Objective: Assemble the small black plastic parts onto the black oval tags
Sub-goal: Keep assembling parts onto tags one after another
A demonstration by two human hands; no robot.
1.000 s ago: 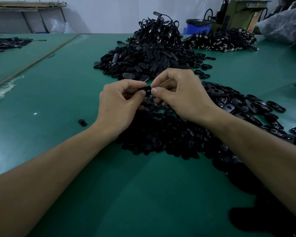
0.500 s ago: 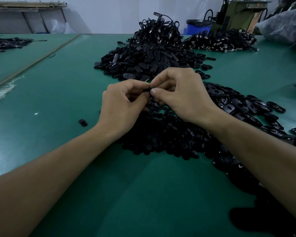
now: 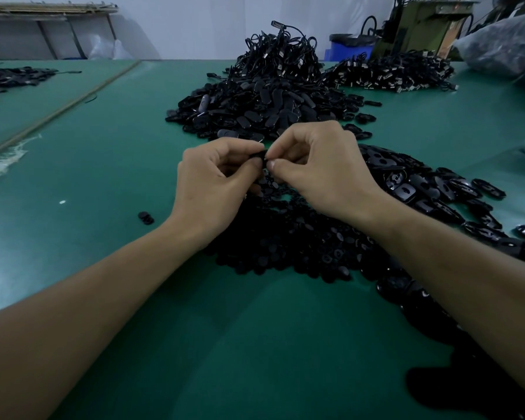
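Note:
My left hand and my right hand meet fingertip to fingertip above the green table. Between them they pinch one black oval tag, mostly hidden by thumbs and forefingers. Whether a small part sits on it I cannot tell. Under my hands lies a flat heap of small black plastic parts. Loose black oval tags spread to the right of my right hand.
A tall pile of black tags with cords rises behind my hands, another pile at the back right. A stray black piece lies left of my left wrist. A blue bin and a plastic bag stand far right.
Both hands stay pressed together over the same spot. The fingertips have closed in on the tag, so less of it shows than a second ago.

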